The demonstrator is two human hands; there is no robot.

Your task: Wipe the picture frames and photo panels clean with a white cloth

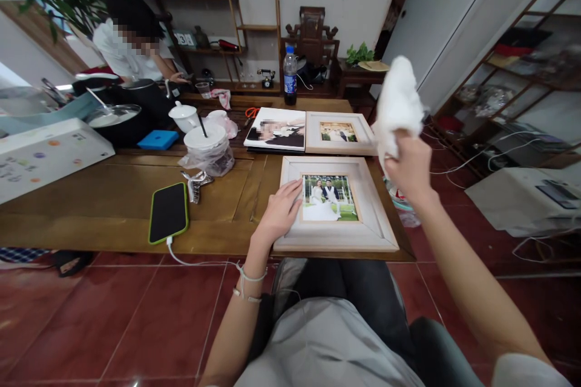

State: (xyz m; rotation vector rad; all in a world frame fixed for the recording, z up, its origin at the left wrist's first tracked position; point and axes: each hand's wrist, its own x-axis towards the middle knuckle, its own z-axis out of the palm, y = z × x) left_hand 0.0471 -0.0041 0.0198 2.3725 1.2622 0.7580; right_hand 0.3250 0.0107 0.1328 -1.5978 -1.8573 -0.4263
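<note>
A pale wooden picture frame [336, 240] lies flat at the table's front edge, with a photo of two people in wedding clothes in its middle. My left hand [282, 208] rests flat on the frame's left side, fingers stretched out beside the photo. Raised in the air to the right of the frame, my right hand [411, 163] is closed around a white cloth [399, 103], which looks bunched up and slightly blurred. Behind the near frame lie a second pale picture frame [365, 133] and a photo panel [276, 129], side by side.
On the wooden table [113, 205] lie a charging phone [169, 213], a bagged cup [206, 139], a blue box [158, 139] and a white carton [54, 154]. A bottle [290, 75] stands at the back. Another person [131, 42] sits at the far left.
</note>
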